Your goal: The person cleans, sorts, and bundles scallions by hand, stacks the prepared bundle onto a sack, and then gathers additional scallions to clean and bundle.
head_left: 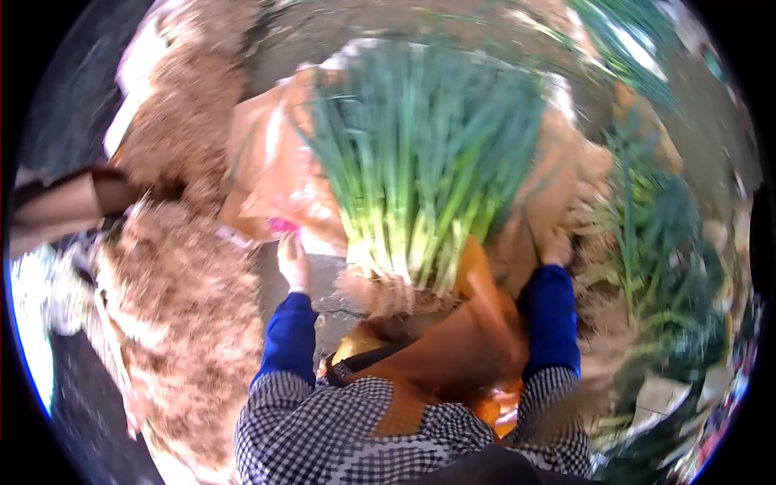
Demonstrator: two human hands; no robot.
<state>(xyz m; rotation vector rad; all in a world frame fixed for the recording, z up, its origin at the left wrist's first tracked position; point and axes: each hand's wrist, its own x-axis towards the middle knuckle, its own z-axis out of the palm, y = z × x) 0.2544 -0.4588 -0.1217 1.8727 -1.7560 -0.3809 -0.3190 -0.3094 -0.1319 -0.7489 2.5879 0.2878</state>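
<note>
A large bundle of green onions point(420, 162) lies fanned out on an orange-brown plastic sheet point(283, 178), white stems and roots towards me. My left hand point(293, 263) is at the sheet's left edge, its fingers closed at the edge beside a small pink patch point(283, 225). To the right of the stems, my right hand point(555, 247) is closed at the sheet's right side, partly blurred. A loose flap of orange plastic point(477, 315) rises between the roots and my body.
A long heap with brown, root-like texture point(186, 323) runs down the left. More green onions point(655, 234) lie along the right side, and others point(626, 40) at the top right. At the far left, a brown object point(73, 202) juts in.
</note>
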